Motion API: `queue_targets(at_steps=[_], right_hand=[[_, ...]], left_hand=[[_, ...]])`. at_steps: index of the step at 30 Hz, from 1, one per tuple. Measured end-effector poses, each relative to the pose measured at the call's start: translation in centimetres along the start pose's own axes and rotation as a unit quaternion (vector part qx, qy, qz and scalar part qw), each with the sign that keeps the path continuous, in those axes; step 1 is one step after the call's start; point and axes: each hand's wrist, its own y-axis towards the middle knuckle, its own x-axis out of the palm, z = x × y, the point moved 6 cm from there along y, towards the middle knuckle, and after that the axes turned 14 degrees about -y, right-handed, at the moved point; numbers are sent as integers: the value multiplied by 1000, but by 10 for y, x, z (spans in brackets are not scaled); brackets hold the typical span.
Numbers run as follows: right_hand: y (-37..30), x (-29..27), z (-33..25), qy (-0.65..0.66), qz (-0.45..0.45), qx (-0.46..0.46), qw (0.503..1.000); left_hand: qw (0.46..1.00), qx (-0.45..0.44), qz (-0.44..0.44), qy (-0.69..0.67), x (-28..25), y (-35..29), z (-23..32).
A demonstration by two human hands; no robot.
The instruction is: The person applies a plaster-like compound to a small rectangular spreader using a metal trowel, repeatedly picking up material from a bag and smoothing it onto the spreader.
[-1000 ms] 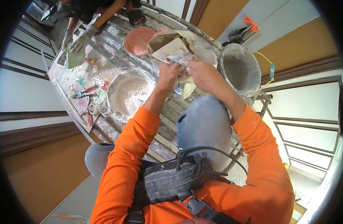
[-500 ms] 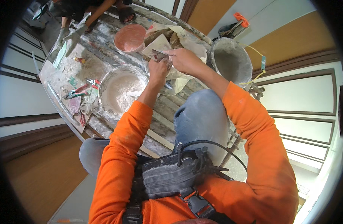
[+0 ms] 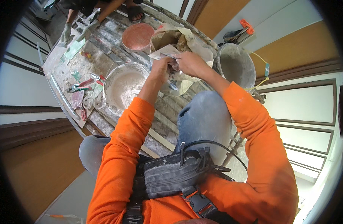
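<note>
My left hand (image 3: 161, 69) and my right hand (image 3: 189, 63) come together over the plank platform, fingers closed. Between them is a thin grey scraper blade (image 3: 167, 55), seen nearly edge-on and partly hidden by the fingers. Just beyond them lies a pale flat piece (image 3: 166, 50), at the mouth of an open, crumpled sack (image 3: 197, 47). A bucket of whitish powder (image 3: 121, 87) stands left of my left forearm. Behind it is a tub with a reddish inside (image 3: 138, 36). To the right of my right hand stands a grey-crusted bucket (image 3: 235, 65) with a yellow handle.
A board (image 3: 52, 69) at the left carries spilled powder, red-handled pliers (image 3: 98, 78), a green-handled tool (image 3: 79, 89) and scraps. Metal strips (image 3: 65, 102) lie along its edge. At the upper left, another person's gloved hands (image 3: 88, 30) reach over the board beside a greenish sheet (image 3: 72, 51).
My view has shifted slightly, so things sit farther right. The scraper blade has turned and shows less of its face. The other person's gloved hands have moved apart.
</note>
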Motion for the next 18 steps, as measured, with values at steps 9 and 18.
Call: queue_targets(at_steps=[9, 18], right_hand=[[1, -13, 4, 6, 60, -27, 998], [14, -17, -9, 112, -46, 80, 989]], left_hand=[[968, 173, -103, 148, 11, 8, -10], [964, 170, -87, 187, -10, 9, -5]])
